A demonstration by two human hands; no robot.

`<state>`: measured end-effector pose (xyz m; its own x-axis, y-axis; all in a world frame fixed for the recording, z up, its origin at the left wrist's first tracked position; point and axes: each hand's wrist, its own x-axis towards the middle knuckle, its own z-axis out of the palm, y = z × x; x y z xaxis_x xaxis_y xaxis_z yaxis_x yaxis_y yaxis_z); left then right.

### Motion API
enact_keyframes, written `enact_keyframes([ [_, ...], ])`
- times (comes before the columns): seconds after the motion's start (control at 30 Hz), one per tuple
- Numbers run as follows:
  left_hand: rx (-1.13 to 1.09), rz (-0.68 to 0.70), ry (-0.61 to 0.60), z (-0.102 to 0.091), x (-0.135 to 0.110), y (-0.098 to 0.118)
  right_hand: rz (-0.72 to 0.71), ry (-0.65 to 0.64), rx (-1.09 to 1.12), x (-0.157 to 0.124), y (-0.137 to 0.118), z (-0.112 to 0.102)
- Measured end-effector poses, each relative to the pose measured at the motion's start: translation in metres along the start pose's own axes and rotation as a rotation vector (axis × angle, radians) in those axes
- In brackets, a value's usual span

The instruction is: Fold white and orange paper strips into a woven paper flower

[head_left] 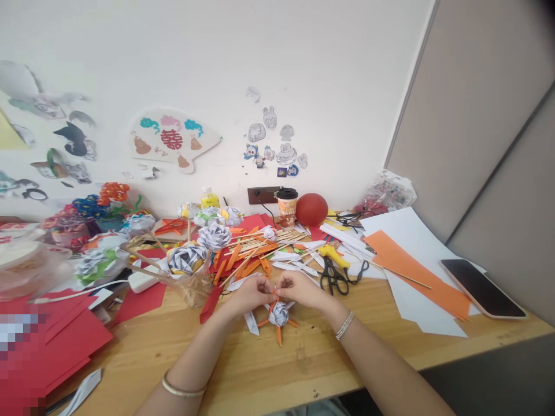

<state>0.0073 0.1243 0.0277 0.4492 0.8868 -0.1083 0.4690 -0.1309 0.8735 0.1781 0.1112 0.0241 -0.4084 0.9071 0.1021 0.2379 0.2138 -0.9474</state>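
My left hand [250, 293] and my right hand [300, 290] meet over the wooden table [303, 358], fingers pinched together on a small orange paper piece [274, 290] between them. Just below the hands lies a paper flower [278, 315], white-grey with orange pointed petals around it. A white folded paper strip [251, 322] lies beside it to the left. Each wrist wears a bracelet.
Black scissors [333, 277] and a yellow glue gun [333, 256] lie right of my hands. Paper roses [187, 257], wooden sticks [251, 248] and orange strips crowd behind. A coffee cup [287, 208], red balloon [311, 209], orange sheet [411, 271], phone [482, 288] and red paper [69, 335] surround.
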Motion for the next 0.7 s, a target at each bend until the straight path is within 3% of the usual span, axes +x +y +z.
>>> enact_keyframes([
  [0.37, -0.041, 0.061, 0.027, -0.0016, 0.0028, -0.0066, 0.080, -0.121, 0.270, 0.0033, 0.0029, -0.0028],
  [0.57, -0.174, 0.040, -0.155, -0.0043, 0.0004, -0.0021, 0.074, -0.135, 0.261, 0.0039, 0.0063, -0.0026],
  [0.7, -0.143, -0.001, -0.140, -0.0045, -0.0017, 0.0034, 0.098, -0.143, 0.286, 0.0035, 0.0062, -0.0028],
])
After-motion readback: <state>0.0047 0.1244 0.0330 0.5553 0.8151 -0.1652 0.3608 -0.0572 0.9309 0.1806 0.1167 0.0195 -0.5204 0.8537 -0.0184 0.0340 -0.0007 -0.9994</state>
